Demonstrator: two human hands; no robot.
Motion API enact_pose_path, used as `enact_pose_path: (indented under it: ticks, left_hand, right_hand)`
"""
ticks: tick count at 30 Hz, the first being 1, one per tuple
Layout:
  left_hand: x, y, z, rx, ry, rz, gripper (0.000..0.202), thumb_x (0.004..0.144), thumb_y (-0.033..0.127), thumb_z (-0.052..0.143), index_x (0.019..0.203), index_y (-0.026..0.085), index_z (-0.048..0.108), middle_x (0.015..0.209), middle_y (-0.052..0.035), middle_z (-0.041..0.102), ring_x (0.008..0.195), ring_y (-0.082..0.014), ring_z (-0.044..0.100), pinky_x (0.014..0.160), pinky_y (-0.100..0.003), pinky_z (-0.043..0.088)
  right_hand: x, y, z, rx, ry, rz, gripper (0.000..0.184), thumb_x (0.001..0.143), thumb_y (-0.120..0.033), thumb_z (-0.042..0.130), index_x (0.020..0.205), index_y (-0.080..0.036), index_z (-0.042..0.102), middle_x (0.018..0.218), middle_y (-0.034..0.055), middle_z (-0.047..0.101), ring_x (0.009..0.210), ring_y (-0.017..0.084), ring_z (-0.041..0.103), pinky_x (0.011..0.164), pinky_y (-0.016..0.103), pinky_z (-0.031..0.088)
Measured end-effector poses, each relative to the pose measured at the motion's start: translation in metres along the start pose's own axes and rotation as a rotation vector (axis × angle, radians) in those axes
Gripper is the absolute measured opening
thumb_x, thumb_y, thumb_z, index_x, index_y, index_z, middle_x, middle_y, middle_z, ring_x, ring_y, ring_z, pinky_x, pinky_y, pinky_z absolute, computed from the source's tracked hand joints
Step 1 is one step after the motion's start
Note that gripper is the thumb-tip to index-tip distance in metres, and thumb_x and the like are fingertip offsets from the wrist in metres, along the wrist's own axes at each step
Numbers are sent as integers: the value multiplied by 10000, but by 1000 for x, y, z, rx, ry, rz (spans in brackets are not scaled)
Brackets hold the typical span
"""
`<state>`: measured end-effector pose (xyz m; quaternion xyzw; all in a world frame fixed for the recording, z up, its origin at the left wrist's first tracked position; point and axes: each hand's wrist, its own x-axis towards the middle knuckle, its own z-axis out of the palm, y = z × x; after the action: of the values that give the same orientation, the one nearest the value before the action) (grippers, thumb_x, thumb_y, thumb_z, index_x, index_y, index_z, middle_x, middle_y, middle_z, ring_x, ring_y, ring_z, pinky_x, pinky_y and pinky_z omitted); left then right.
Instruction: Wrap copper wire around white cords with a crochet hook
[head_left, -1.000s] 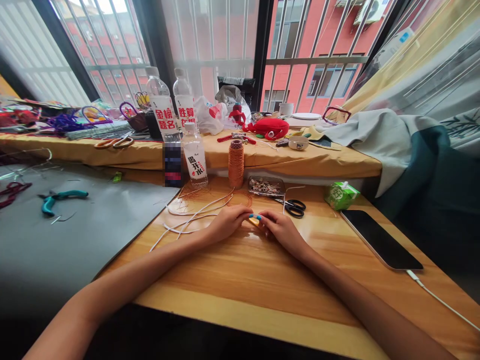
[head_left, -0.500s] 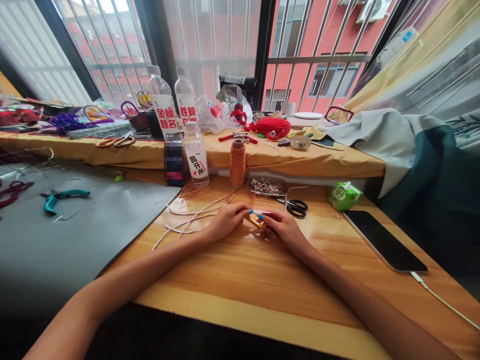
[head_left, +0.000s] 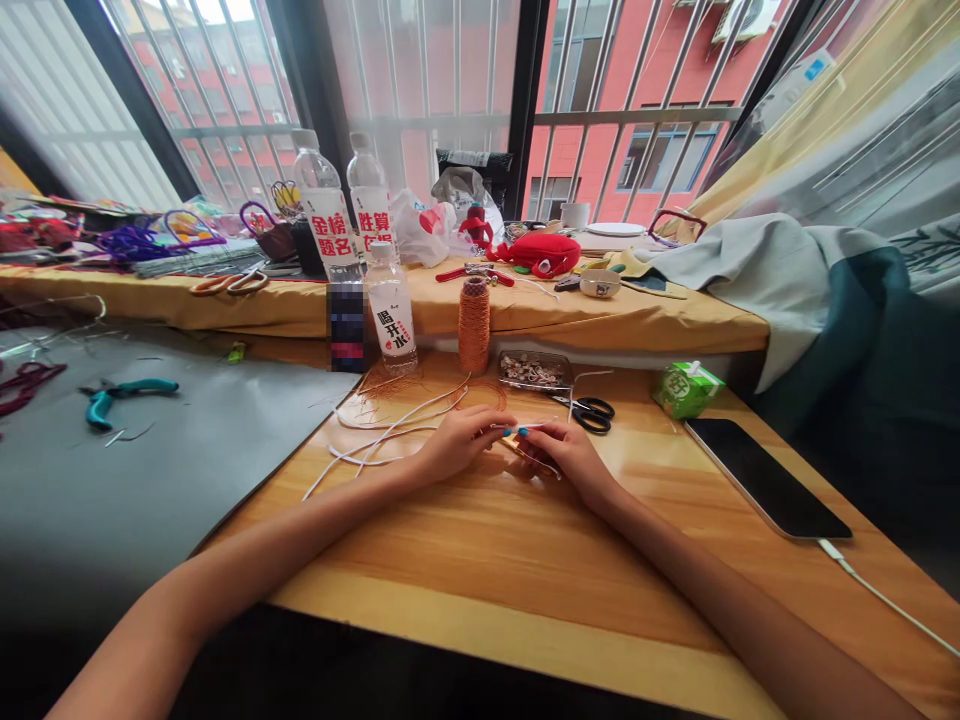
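Observation:
Both hands meet above the middle of the wooden table. My left hand (head_left: 466,438) pinches a white cord (head_left: 384,441) between thumb and fingers; lengths of it trail over the table to the left. From the other side, my right hand (head_left: 570,448) is closed on the same cord, fingertips almost touching the left ones. A thin yellowish piece shows beneath the fingers, too small and partly hidden to name. Just beyond the hands are an orange thread spool (head_left: 474,326), a clear box of small pieces (head_left: 534,371) and black-handled scissors (head_left: 592,413).
Teal pliers (head_left: 112,395) lie on a grey mat (head_left: 247,440) at left. A water bottle (head_left: 393,320) stands at the back. To the right are a green carton (head_left: 687,390) and a phone (head_left: 765,478) with a charging cable. The cloth-covered ledge (head_left: 637,325) behind holds clutter.
The fingers have shifted slightly on the cord, and the right fingers are more curled under. The left fingertips extend a little further right. Everything else stays put.

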<state>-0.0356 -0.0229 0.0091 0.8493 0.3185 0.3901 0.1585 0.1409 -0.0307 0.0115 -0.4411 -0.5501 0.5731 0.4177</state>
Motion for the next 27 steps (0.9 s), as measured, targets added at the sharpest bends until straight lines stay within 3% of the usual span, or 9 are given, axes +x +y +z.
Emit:
enact_pose_path:
  ticks: [13,18,27]
  left_hand:
    - [-3,-1,3,168,40,134,204,824,240,433,938,144,573,798,-45,634,712,-109,568,632,-210,440]
    - [-5,3,4,279,59,197,217,832,227,414,931,133,582,760,-52,625,642,-106,556,581,-211,441]
    - [-6,4,4,326,64,260,227,840,205,388,965,130,562,781,-56,611,661,-99,557,575,-198,448]
  right_hand:
    - [-5,-7,1,-71,-12,28,212,654,-350,562,600,-146,586,465,-20,551,410,76,458,395,198,271]
    - [-5,-9,1,-25,-31,45,189,627,-332,579,607,-144,586,552,-9,585,462,90,502,440,208,333]
    - [-5,-7,1,-53,-42,62,272,652,-405,560,609,-138,582,474,-8,552,419,93,480,412,208,317]
